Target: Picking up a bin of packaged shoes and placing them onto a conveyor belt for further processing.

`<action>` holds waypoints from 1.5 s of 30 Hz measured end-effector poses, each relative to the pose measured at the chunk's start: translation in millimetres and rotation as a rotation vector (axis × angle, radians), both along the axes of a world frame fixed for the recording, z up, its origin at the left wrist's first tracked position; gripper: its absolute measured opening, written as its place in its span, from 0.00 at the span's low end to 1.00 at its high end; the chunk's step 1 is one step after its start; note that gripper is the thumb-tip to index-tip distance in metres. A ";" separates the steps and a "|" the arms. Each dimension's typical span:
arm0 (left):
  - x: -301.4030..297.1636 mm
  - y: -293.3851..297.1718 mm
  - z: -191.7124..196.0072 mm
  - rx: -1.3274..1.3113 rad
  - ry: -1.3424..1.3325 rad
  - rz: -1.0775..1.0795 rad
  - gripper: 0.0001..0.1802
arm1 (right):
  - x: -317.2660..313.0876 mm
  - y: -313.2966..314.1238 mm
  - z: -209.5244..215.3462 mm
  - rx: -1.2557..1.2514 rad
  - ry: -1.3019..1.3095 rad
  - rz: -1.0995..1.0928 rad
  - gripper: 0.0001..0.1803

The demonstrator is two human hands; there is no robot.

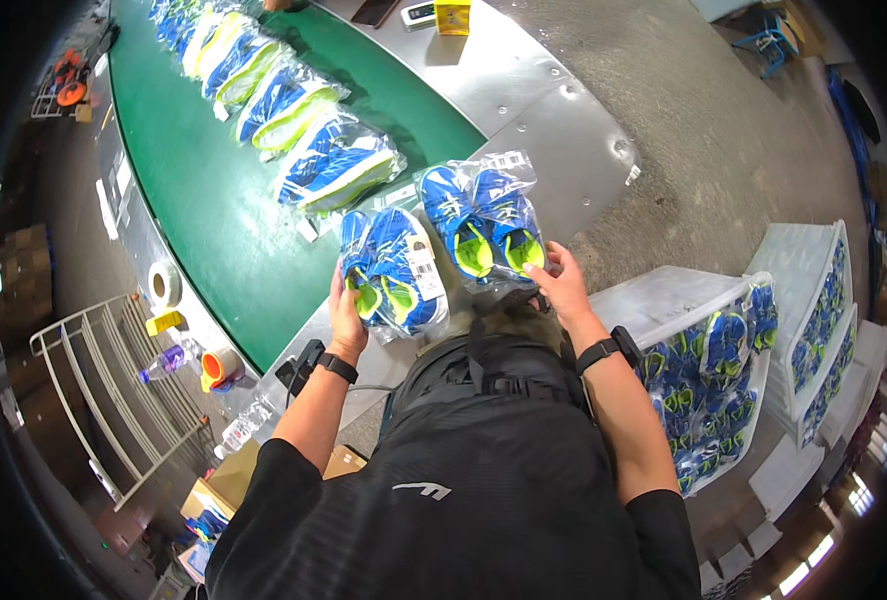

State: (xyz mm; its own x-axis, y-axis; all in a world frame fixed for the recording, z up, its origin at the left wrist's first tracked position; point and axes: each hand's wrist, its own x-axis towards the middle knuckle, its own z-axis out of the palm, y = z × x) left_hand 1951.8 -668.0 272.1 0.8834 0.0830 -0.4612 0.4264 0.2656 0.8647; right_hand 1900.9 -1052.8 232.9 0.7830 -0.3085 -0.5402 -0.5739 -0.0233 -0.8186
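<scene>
My left hand (346,312) grips a pair of blue shoes (390,262) with lime-green insides, wrapped in a clear bag with a white tag on its right side. In my right hand (561,283) is a second bagged pair of the same shoes (483,222), its thumb pressed on the heel end. The two pairs are side by side at the near end of the green conveyor belt (203,225), toes pointing away from me. Just beyond them on the belt lies a row of more bagged blue and lime shoes (333,165). The fingers under each bag are mostly hidden.
A metal plate (553,135) flanks the belt's right side, holding a yellow box (452,17). At right stand white crates (618,297) packed with bagged shoes. Along the left edge are a tape roll (164,284), an orange tape roll (221,368), bottles and a metal rack (113,390).
</scene>
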 end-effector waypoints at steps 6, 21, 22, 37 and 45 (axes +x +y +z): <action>0.6 -18.2 8.0 0.292 -0.049 -0.125 0.48 | 9.7 11.2 32.8 0.403 0.020 -0.187 0.51; 11.6 -23.4 14.1 0.179 0.023 -0.160 0.48 | 23.0 -4.8 17.8 0.208 -0.068 0.021 0.22; 11.9 -24.2 12.9 0.156 0.020 -0.160 0.48 | 21.8 -6.6 18.0 0.218 -0.065 0.030 0.22; 17.6 -16.9 9.4 0.200 0.049 -0.190 0.47 | 34.9 -19.2 33.2 -0.128 -0.114 0.365 0.16; 20.2 -20.3 15.5 0.186 0.064 -0.213 0.47 | 30.0 -21.8 13.4 0.048 -0.064 0.247 0.16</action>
State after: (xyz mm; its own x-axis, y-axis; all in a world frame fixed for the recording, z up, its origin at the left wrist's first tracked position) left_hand 1972.0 -688.3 287.6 0.8597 -0.0130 -0.5106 0.5107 0.0037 0.8598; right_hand 1930.8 -1074.6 246.4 0.8646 -0.0788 -0.4963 -0.5024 -0.1163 -0.8568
